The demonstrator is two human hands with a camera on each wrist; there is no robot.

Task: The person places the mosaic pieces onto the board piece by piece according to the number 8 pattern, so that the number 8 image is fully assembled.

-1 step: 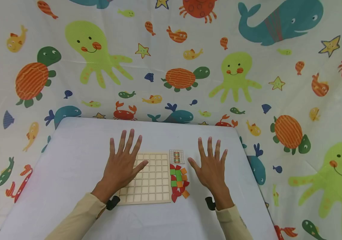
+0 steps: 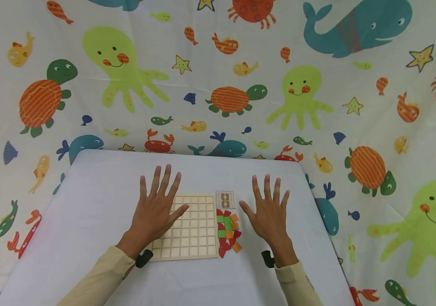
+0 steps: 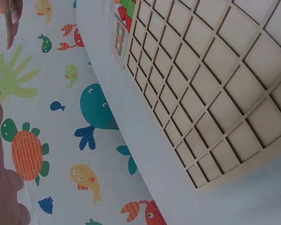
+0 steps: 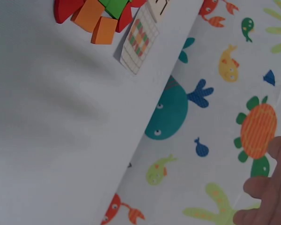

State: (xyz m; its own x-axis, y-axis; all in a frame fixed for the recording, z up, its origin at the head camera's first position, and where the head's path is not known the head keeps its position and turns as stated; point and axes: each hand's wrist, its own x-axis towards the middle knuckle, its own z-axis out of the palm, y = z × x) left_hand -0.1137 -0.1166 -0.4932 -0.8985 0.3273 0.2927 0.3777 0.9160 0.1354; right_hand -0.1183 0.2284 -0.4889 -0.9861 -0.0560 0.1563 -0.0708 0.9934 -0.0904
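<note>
A wooden grid board (image 2: 196, 229) with empty square cells lies on the table; my left hand (image 2: 153, 214) is spread over its left part, fingers straight, holding nothing. Right of the board is a pile of red, green and orange pieces (image 2: 228, 225), and behind the pile a small pattern card (image 2: 225, 199). My right hand (image 2: 270, 214) is spread to the right of pile and card, fingers apart, with nothing in it. The left wrist view shows the grid (image 3: 210, 89) and part of the left hand (image 3: 4, 183); the right wrist view shows the card (image 4: 139, 43) and orange pieces (image 4: 104, 31).
The white table (image 2: 99, 191) has its far edge just beyond the fingertips. Behind it hangs a cloth (image 2: 202, 51) printed with sea animals. A black band (image 2: 144, 258) is on the left wrist and another (image 2: 268, 259) on the right.
</note>
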